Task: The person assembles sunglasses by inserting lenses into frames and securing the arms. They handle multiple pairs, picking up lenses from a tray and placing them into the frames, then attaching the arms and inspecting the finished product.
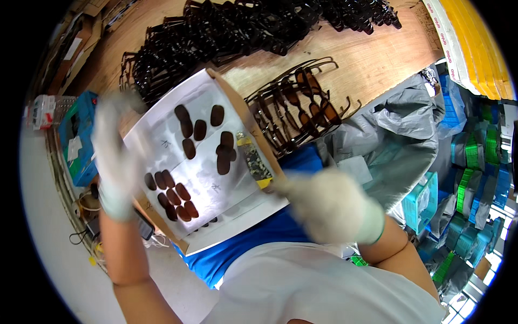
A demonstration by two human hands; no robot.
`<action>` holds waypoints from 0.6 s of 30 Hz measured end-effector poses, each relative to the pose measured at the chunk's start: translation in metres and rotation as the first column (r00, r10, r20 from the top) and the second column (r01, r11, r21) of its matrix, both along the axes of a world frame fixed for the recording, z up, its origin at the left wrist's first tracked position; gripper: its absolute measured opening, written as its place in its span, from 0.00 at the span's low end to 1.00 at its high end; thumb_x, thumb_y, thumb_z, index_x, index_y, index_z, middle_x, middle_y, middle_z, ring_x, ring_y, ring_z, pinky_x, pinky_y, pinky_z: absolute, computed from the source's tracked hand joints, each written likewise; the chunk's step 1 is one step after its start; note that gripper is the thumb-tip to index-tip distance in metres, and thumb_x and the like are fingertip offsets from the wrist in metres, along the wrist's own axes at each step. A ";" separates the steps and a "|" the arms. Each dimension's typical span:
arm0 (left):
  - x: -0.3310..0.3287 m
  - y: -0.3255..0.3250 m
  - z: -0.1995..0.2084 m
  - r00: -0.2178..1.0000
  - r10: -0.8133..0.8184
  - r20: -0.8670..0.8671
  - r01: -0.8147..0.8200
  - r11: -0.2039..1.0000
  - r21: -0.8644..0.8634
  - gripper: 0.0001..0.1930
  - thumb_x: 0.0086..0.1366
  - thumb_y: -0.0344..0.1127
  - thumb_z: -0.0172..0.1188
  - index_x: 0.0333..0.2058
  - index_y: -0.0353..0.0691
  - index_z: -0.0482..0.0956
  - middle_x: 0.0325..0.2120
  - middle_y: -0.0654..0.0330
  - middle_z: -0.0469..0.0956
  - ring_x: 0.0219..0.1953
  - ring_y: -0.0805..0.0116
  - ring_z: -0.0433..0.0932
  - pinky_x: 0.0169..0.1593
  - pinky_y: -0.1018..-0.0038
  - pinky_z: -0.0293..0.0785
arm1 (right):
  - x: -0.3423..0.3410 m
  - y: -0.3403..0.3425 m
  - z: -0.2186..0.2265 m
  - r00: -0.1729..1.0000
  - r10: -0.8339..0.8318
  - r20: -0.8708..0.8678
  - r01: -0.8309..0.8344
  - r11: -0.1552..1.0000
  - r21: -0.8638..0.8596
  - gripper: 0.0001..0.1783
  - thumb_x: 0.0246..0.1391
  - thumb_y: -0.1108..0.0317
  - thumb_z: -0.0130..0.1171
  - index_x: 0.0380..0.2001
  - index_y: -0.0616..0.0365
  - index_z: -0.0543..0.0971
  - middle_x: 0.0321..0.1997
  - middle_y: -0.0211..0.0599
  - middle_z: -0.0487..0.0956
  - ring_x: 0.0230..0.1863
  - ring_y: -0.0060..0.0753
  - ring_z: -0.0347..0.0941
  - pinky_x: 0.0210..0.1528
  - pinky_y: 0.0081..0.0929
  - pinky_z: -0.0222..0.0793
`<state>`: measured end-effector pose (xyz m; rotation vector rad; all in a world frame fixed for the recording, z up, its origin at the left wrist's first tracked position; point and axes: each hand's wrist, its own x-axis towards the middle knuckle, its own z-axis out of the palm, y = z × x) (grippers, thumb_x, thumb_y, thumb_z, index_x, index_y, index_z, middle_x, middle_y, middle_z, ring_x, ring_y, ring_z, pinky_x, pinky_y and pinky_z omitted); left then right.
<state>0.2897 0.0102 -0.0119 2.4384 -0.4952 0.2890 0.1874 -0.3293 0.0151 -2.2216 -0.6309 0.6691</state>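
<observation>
A shallow white cardboard box point(232, 209) rests tilted in front of me, lined with white paper. Several dark brown oval lenses point(183, 190) lie on the paper in loose groups, some overlapping. Along the box's right side is a flat, narrow yellow-and-black speckled object point(254, 162). My left hand point(116, 148), in a white glove, is at the box's left edge, smeared by motion. Beside the lower right corner is my gloved right hand point(329, 205), also blurred; its fingers and anything in them cannot be made out.
Brown-lensed spectacle frames point(297, 108) stand in a row right of the box. A long heap of dark frames point(232, 32) lines the far wooden table point(372, 56). Grey plastic sheeting point(399, 119) hangs at the right, near a turquoise basket point(421, 202). A blue-green container point(78, 137) stands left.
</observation>
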 end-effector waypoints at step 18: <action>0.136 0.178 -0.063 0.595 0.440 -0.672 -0.803 0.301 -0.514 0.14 0.56 0.43 0.74 0.37 0.46 0.84 0.30 0.66 0.76 0.30 0.71 0.72 0.42 0.71 0.68 | 0.106 -0.075 -0.126 0.723 -0.633 0.279 0.682 0.718 -0.138 0.24 0.69 0.50 0.49 0.49 0.62 0.76 0.36 0.58 0.81 0.40 0.57 0.80 0.43 0.46 0.72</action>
